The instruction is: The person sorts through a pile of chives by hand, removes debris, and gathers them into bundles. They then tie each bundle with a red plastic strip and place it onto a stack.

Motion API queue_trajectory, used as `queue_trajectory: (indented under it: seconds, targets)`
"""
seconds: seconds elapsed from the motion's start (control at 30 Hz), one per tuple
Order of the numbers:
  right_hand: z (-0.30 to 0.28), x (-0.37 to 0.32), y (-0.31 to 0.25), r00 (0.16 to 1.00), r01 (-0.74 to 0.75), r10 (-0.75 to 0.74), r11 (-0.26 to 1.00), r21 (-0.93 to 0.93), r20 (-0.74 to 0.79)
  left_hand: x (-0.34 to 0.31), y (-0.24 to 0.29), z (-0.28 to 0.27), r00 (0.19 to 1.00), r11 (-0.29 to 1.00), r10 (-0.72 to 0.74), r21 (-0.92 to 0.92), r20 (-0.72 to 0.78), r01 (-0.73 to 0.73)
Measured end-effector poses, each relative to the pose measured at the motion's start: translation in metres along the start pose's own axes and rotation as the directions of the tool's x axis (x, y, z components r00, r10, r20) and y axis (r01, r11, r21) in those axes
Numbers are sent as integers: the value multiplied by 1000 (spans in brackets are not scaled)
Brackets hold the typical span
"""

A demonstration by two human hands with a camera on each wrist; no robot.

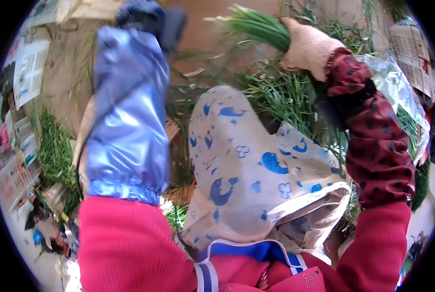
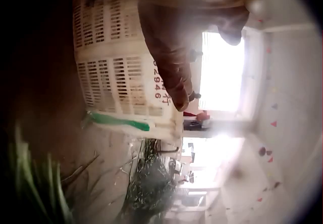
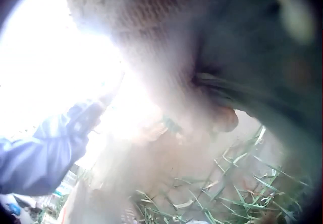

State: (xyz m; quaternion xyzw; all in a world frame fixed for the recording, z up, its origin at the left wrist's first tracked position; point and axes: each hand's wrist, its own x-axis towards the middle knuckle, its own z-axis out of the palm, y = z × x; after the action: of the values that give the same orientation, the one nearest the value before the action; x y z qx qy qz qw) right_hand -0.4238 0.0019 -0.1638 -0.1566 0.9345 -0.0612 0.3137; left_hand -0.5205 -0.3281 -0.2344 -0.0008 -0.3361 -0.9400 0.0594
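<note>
A bunch of long green chives (image 1: pixel 261 30) with pale ends lies in my right hand (image 1: pixel 312 46), which wears a beige knit glove and grips it, pale ends pointing left. In the right wrist view the glove is blurred close to the lens, with dark green leaves beside it. My left hand (image 2: pixel 176 37) is stretched forward at the end of a shiny blue sleeve (image 1: pixel 130 117). Its fingers look extended and hold nothing visible, and they overlap a cream plastic crate (image 2: pixel 118 67) in the left wrist view. A green strip (image 2: pixel 121 122) shows at the crate's edge.
Loose chives (image 1: pixel 285 97) are heaped in front of my knees, which a whale-patterned cloth (image 1: pixel 237 160) covers. More greens (image 1: pixel 57 146) lie at left. White crates (image 1: pixel 30 68) stand along the left, another basket (image 1: pixel 412 53) at right near a clear plastic bag (image 1: pixel 397 82).
</note>
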Motion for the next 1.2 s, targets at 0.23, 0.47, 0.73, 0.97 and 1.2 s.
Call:
queue_trajectory:
  seconds: [0.23,0.47,0.73,0.97,1.2]
  targets:
    - [17,-11,-9,999,46,-46,997,-57,7,-377,-45,12,702,734,-571,119,-425,669]
    - [23,-37,-31,994,71,-78,993,95,73,-435,-126,-165,795,111,396,883,-460,456]
    - [22,-29,-6,991,76,-58,985,155,-117,-311,-165,-165,-76,185,506,22,-859,982]
    - [22,-17,20,981,13,32,972,236,-189,-195,-248,-39,161,48,108,167,-981,985]
    - [7,-31,54,971,8,94,904,427,-219,-145,-396,67,526,-35,-817,930,-237,366]
